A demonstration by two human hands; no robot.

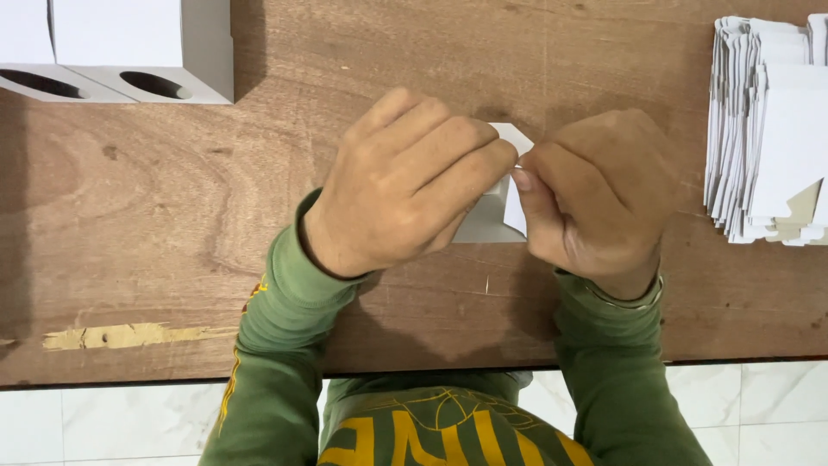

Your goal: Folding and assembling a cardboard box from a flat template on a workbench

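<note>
A small white cardboard box (498, 214) sits between my two hands at the middle of the wooden table (155, 216). My left hand (405, 185) curls over its left side, fingers folded on top of it. Pressing against the box's right side is my right hand (599, 194), thumb on a white flap. Most of the box is hidden by my fingers; only a flap tip and part of one side show.
A stack of flat white box blanks (768, 138) lies at the table's right edge. Two assembled white boxes with oval cut-outs (121, 52) stand at the far left. The table's near edge runs along my green sleeves, with white floor tiles below.
</note>
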